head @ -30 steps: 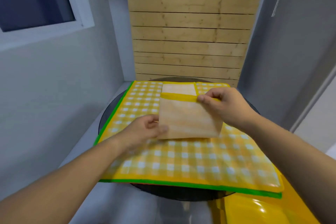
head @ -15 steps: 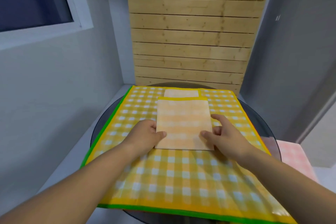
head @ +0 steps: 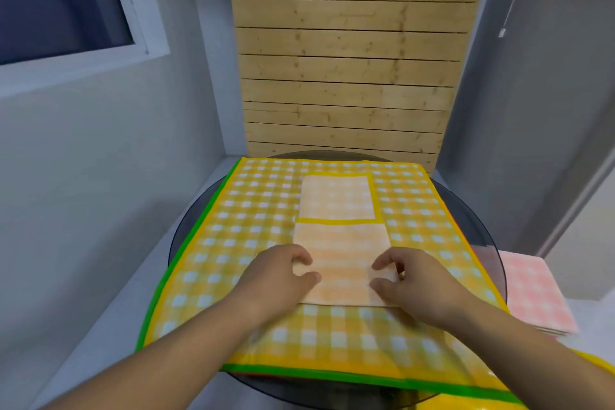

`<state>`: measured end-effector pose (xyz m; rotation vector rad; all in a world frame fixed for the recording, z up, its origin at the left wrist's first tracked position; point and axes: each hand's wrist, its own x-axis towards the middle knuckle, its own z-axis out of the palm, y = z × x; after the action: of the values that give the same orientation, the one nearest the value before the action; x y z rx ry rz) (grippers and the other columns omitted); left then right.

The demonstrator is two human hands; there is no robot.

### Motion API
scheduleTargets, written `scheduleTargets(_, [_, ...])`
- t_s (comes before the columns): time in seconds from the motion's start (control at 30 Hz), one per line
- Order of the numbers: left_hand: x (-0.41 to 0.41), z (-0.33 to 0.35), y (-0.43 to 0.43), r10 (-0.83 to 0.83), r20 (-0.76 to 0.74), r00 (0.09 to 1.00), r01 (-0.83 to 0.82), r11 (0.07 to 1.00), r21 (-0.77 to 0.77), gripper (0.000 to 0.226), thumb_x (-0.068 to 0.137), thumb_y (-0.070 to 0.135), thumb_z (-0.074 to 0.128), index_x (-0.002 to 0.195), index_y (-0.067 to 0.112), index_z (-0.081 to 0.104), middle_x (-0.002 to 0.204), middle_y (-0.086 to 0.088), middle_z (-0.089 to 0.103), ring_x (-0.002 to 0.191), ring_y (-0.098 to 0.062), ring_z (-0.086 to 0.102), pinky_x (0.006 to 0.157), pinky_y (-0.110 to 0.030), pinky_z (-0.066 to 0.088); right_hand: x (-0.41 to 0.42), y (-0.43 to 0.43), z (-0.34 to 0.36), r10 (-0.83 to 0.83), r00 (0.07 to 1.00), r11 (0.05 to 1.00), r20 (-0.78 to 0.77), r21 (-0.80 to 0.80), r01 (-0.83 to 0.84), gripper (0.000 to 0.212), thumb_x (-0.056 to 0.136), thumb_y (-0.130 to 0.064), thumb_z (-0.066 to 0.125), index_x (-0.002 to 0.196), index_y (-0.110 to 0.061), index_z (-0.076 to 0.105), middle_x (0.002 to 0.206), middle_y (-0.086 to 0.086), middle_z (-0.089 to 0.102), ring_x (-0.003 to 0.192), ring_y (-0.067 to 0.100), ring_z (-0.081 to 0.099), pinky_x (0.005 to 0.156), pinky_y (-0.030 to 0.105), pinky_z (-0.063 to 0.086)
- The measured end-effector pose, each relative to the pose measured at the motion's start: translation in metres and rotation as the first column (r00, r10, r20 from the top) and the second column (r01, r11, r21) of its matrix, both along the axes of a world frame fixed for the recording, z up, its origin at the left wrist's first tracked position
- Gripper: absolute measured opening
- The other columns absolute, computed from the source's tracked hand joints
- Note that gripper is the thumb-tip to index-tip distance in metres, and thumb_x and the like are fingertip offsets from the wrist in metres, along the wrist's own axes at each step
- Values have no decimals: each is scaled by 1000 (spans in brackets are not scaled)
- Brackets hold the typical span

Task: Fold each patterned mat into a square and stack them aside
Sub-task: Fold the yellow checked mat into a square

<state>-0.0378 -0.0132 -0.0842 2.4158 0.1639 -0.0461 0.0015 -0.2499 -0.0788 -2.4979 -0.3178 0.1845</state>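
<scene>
A small folded mat (head: 342, 253), showing its pale orange underside, lies in the middle of a big yellow checked mat (head: 259, 210) with a green and yellow border. Just beyond it lies a pale square panel edged in yellow (head: 337, 196); whether this is part of the same mat I cannot tell. My left hand (head: 283, 280) pinches the folded mat's left edge with curled fingers and thumb. On the opposite edge my right hand (head: 409, 283) pinches it the same way.
The mats lie on a round dark glass table (head: 479, 230) set in a corner with a wooden slat wall behind. A stack of pink checked mats (head: 532, 293) sits low at the right. A shiny yellow sheet (head: 599, 376) shows at the bottom right.
My right hand let go of the mat's far yellow edge and came down to its near right side. The folded mat now lies flat and nearer to me, uncovering more of the far panel.
</scene>
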Motion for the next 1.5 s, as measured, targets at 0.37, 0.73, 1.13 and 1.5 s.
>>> scheduleTargets(0.37, [-15, -14, -19, -70, -10, 997, 68, 901, 428, 78, 85, 83, 33, 153, 46, 29, 129, 5, 36, 127, -20, 30, 109, -38, 29, -23, 29, -6, -134, 989, 953, 68, -263, 148, 50, 78, -67, 58, 110, -31, 45, 110, -3, 45, 98, 22, 58, 83, 34, 48])
scheduleTargets(0.73, [-16, -14, -10, -87, -40, 995, 95, 893, 441, 76, 83, 86, 32, 152, 54, 25, 116, 10, 32, 118, -15, 29, 102, -34, 26, -26, 11, -12, -74, 992, 938, 104, -331, 105, 53, 76, -80, 48, 116, -46, 41, 111, -10, 41, 113, 18, 47, 93, 39, 31])
scheduleTargets(1.13, [-5, 1, 28, -201, -183, 962, 250, 918, 308, 70, 85, 73, 58, 147, 61, 29, 122, 13, 35, 118, -8, 27, 101, -27, 21, -11, -34, -5, 80, 995, 979, -55, -184, -88, 31, 84, -55, 66, 111, -61, 50, 113, -18, 44, 107, 8, 47, 103, 40, 36])
scheduleTargets(1.5, [-2, -1, 19, -414, -64, 908, 413, 857, 309, 84, 83, 72, 63, 155, 44, 29, 167, 18, 3, 152, -3, -6, 122, -30, 2, -5, -19, 0, 242, 952, 970, 187, -73, -232, 40, 71, -59, 77, 105, -39, 67, 126, -20, 44, 120, 2, 35, 103, 23, 31])
